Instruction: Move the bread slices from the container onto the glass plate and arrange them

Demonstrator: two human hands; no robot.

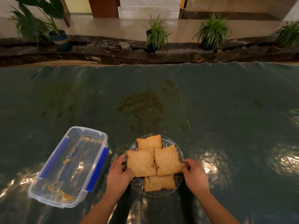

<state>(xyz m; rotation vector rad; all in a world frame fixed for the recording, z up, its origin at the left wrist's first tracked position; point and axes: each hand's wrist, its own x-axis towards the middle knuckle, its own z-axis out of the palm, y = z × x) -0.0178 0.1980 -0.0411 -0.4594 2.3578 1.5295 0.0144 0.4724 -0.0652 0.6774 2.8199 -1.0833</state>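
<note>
The clear rectangular plastic container with blue side clips (68, 167) lies open on the dark green plastic-covered table (226, 110), well to the left of the round clear glass plate (178, 180), and holds only brown crumbs along its floor and near end; no slice shows inside it. At least 4 square brown bread slices (151, 162) lie on the plate, overlapping in a loose pinwheel: 1 at the far edge, 1 at the left, 1 at the right and 1 at the near edge. The transfer therefore looks finished, and what remains, by my reading, is only the arranging. The left hand (117, 177) pinches the near left corner of the left slice between thumb and fingers. The right hand (195, 175) touches the right corner of the right slice with its fingertips; whether it actually grips that corner I cannot tell.
</note>
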